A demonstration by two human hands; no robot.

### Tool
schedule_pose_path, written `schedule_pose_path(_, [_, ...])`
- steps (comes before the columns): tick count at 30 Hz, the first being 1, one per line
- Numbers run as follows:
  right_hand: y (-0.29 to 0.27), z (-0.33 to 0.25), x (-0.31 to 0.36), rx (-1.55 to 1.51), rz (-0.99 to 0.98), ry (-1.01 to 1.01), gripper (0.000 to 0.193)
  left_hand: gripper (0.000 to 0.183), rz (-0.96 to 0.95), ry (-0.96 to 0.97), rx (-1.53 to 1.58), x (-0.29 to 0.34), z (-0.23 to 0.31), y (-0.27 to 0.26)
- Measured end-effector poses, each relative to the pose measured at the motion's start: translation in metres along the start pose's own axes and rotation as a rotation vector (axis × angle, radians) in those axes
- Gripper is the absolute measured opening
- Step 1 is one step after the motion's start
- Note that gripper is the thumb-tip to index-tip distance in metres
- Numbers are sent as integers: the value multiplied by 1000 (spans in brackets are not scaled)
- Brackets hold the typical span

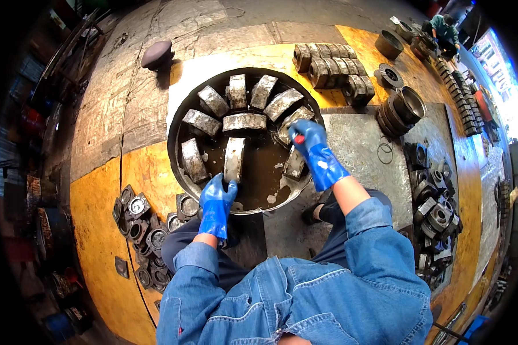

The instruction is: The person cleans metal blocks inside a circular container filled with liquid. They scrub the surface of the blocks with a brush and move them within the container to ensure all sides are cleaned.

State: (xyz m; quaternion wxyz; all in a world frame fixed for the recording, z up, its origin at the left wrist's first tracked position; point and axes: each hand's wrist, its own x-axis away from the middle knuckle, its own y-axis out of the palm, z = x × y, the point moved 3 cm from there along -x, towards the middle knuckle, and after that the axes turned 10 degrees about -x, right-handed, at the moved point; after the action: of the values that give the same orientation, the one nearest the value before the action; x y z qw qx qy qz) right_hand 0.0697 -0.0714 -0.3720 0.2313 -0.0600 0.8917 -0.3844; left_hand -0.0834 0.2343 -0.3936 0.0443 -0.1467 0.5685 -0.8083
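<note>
The fingers (pixel 232 187) of the left hand (pixel 215 202), in a blue glove, pinch the near end of a pale metal block (pixel 234 156), which stretches away from the person inside a round tub (pixel 175 150). The right hand's (pixel 309 140) fingers are curled around a red piece (pixel 299 139); the rest of what it holds is hidden. That hand covers part of a block at the tub's right side.

Just beyond the held block, another block (pixel 244 122) lies crosswise in its way. More blocks (pixel 213 102) lean around the tub wall, and murky brown liquid (pixel 262 175) covers the bottom. The person's knees are spread at the near rim.

Left of the legs, a heap of square metal parts with round holes (pixel 149 238) sits on the yellow floor (pixel 98 213). Beyond the tub are rows of similar blocks (pixel 331 64) and, farther left, a dark round cushion (pixel 157 54). To the right, metal rings (pixel 392 117) and a wire loop (pixel 385 153) lie near a long pile of metal parts (pixel 434 215). Far off, a co-worker (pixel 445 29) bends beside a long row of pieces (pixel 459 98).
</note>
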Motion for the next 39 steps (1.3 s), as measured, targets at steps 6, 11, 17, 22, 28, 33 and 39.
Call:
schedule_pose_path(6, [68, -33, 14, 296, -646, 210, 22, 66, -30, 22, -34, -7, -1, 7])
schedule_pose_path(11, [99, -77, 23, 445, -963, 209, 28, 67, -2, 15, -35, -7, -6, 11])
schedule_pose_path(17, [94, -69, 13, 304, -885, 311, 24, 65, -23, -2, -21, -9, -1, 9])
schedule_pose_path(22, [45, -52, 7, 40, -318, -37, 9, 64, 20, -9, -70, -6, -7, 11])
schedule_pose_path(28, [-8, 16, -7, -322, 53, 130, 9, 63, -15, -21, -21, -5, -12, 7])
schedule_pose_path(33, [-15, 85, -42, -754, 288, 642, 24, 62, -3, 8, 12, -7, -5, 8])
schedule_pose_path(39, [-12, 58, -57, 102, 119, 650, 30, 61, 45, 8, -2, -2, -2, 4])
